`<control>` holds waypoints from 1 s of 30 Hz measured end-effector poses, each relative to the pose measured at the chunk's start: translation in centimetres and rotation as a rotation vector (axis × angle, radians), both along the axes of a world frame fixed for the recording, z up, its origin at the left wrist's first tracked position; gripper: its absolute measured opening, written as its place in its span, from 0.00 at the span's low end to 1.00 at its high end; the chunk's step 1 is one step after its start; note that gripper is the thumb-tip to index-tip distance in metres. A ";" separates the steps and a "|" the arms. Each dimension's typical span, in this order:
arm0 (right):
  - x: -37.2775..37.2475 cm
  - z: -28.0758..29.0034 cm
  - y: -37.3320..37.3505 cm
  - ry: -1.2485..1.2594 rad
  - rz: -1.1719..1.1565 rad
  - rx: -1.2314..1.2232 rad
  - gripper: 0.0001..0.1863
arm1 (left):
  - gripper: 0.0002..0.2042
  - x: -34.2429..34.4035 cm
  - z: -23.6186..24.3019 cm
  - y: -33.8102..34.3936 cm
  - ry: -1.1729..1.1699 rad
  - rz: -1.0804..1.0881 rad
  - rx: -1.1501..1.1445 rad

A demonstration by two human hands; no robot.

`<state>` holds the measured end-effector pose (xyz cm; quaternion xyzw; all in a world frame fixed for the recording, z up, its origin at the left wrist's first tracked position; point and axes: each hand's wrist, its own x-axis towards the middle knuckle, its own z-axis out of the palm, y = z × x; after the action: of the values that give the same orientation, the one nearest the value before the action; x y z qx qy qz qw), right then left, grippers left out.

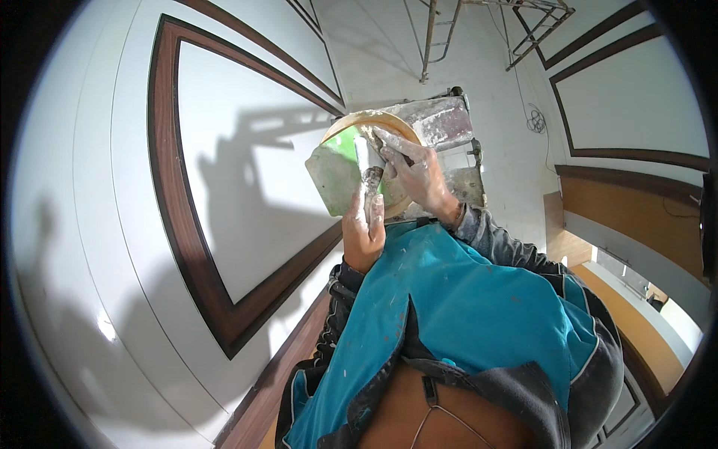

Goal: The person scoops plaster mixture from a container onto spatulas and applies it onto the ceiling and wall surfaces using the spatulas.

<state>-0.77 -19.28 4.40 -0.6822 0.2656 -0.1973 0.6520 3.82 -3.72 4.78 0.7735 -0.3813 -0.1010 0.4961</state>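
My left hand (pixel 363 233), smeared with white paste, is closed around the lower end of a paste-coated hand tool (pixel 363 155). The tool has a rounded white end and a dark middle; its exact kind is unclear. Under it lies a flat green plate (pixel 335 179) with grey paste smears, overlapping a round cream bucket (pixel 407 129). My right hand (pixel 422 178), also whitened, reaches over the bucket from the right. Its fingers are drawn together beside the tool's upper end, and what they hold is hidden.
A paste-splashed platform (pixel 441 123) stands beneath and behind the bucket. To the left is a white wall panel with a brown wooden frame (pixel 170 150). Metal scaffolding (pixel 430 45) stands on the floor ahead, and a coiled cable (pixel 536 120) lies by the right wall.
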 end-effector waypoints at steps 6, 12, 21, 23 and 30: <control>-0.5 -1.3 -0.7 -0.142 0.169 -0.315 0.21 | 0.19 0.0 1.1 -0.1 0.038 -0.007 0.086; -1.0 0.5 -1.0 -0.192 0.298 -0.392 0.22 | 0.18 -0.4 -1.3 1.1 0.154 0.082 0.024; -1.0 -1.2 -0.6 -0.162 0.273 -0.495 0.29 | 0.20 0.0 -1.1 1.0 0.096 0.023 0.026; -1.4 -0.9 -0.6 -0.132 0.342 -0.440 0.29 | 0.21 0.1 -2.1 1.5 0.193 0.032 -0.010; -1.6 -1.7 -1.1 -0.192 0.241 -0.374 0.28 | 0.23 0.4 -1.9 1.2 0.329 0.082 -0.002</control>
<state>-2.32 -20.40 2.73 -0.7959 0.0780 -0.2277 0.5555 4.18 -2.53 2.92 0.7609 -0.2632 -0.2054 0.5565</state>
